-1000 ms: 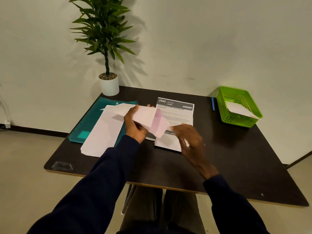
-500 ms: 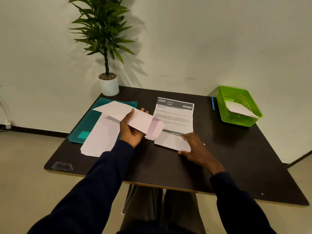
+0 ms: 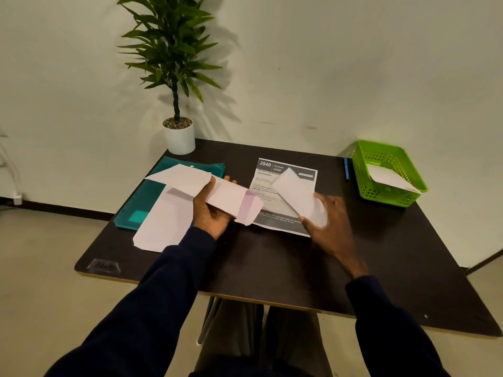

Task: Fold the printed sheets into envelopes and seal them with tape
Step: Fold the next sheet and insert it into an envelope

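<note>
Where a glossy teal folder lies under a plain pale sheet, the left hand grips a long whitish paper envelope, thumb on top and fingers beneath, its pinkish end overlapping the printed sheet lying flat mid-table. Just right, the blurred right hand pinches a folded white sheet tilted above that page, well apart from the green perforated plastic basket. The table is matt dark brown, set against a smooth pale wall.
</note>
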